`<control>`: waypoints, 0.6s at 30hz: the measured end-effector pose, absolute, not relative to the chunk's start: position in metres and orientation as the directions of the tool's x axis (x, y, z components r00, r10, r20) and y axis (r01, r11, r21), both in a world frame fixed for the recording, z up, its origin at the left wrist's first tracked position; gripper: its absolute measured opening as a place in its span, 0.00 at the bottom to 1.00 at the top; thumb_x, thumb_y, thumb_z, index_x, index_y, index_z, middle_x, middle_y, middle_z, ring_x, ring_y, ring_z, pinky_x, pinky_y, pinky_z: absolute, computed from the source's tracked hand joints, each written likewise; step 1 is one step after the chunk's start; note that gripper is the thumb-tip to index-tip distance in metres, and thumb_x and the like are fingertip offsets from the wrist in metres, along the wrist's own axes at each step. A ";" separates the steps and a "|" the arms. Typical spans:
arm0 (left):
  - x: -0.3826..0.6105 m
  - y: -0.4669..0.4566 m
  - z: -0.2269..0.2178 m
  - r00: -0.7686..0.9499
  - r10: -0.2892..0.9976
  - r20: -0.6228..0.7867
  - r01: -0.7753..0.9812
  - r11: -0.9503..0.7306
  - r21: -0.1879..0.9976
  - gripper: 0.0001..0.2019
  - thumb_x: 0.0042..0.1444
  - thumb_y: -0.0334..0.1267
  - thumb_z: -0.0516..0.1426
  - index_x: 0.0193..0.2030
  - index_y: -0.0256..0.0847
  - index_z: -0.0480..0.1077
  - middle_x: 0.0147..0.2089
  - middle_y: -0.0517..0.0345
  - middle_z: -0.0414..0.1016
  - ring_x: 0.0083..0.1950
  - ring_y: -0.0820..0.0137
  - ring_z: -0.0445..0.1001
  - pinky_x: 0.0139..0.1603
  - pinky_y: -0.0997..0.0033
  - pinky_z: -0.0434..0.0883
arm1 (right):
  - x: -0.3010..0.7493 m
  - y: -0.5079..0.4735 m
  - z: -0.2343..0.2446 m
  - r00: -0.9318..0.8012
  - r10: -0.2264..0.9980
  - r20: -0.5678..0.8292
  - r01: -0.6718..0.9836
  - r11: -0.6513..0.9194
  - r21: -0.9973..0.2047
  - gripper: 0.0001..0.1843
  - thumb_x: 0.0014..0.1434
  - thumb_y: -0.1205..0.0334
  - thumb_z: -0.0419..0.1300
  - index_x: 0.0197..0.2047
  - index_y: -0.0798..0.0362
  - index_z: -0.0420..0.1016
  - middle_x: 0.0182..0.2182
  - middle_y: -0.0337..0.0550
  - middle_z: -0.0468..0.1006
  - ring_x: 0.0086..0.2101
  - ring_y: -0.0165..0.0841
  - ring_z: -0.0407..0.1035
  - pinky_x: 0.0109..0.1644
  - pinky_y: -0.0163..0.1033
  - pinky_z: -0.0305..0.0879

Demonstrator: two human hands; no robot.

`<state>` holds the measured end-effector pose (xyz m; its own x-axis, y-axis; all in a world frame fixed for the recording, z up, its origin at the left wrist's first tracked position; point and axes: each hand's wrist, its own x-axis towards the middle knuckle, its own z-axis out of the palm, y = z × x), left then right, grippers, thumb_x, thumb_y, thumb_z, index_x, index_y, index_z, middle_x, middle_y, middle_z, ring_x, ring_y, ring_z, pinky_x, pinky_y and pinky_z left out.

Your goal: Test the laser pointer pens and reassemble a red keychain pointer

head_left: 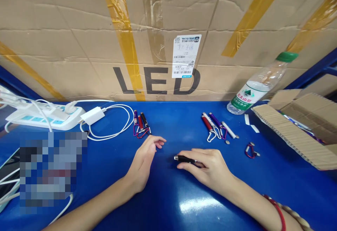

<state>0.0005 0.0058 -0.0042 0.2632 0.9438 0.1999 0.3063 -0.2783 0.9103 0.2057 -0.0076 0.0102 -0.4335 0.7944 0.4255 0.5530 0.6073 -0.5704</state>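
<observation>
My right hand [207,166] holds a small black penlight [184,159] between thumb and fingers, its silver end pointing left. My left hand [144,159] rests on its edge above the blue table, fingers loosely extended and nothing visible in it. Just beyond it lie a purple penlight [135,117], a red penlight [140,122] and a black penlight [144,119] with carabiner clips. Past my right hand lie another red penlight [206,123], a silver one, a second purple penlight [215,119] and a loose silver tube [228,130].
Button cells [227,142] and a red carabiner [251,151] lie at right. An opened cardboard box [292,136] and a water bottle [252,92] stand beyond. At left are a power strip [47,118] and a white adapter [92,115] with cables. A large carton [86,31] walls the back.
</observation>
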 end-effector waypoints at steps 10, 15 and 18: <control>0.000 0.006 -0.002 0.284 0.936 0.207 0.310 -0.294 0.904 0.23 0.65 0.49 0.36 0.45 0.39 0.67 0.42 0.50 0.70 0.43 0.62 0.67 0.46 0.61 0.65 | 0.205 -0.006 0.011 -0.428 0.829 0.360 0.586 0.558 -0.588 0.17 0.61 0.50 0.54 0.43 0.51 0.77 0.27 0.39 0.80 0.22 0.27 0.72 0.26 0.30 0.66; 0.001 0.005 0.000 0.277 0.937 0.211 0.319 -0.297 0.900 0.23 0.65 0.48 0.36 0.44 0.39 0.67 0.41 0.51 0.69 0.42 0.63 0.67 0.45 0.61 0.65 | 0.206 -0.005 0.010 -0.429 0.828 0.360 0.557 0.556 -0.616 0.15 0.61 0.53 0.54 0.44 0.50 0.76 0.35 0.41 0.81 0.31 0.29 0.76 0.34 0.31 0.70; 0.000 0.006 -0.001 0.285 0.935 0.211 0.316 -0.299 0.900 0.23 0.65 0.48 0.36 0.44 0.39 0.67 0.42 0.51 0.69 0.42 0.63 0.66 0.45 0.62 0.65 | 0.207 -0.006 0.009 -0.433 0.829 0.354 0.568 0.556 -0.607 0.14 0.61 0.53 0.55 0.44 0.50 0.76 0.34 0.40 0.81 0.30 0.29 0.75 0.33 0.31 0.69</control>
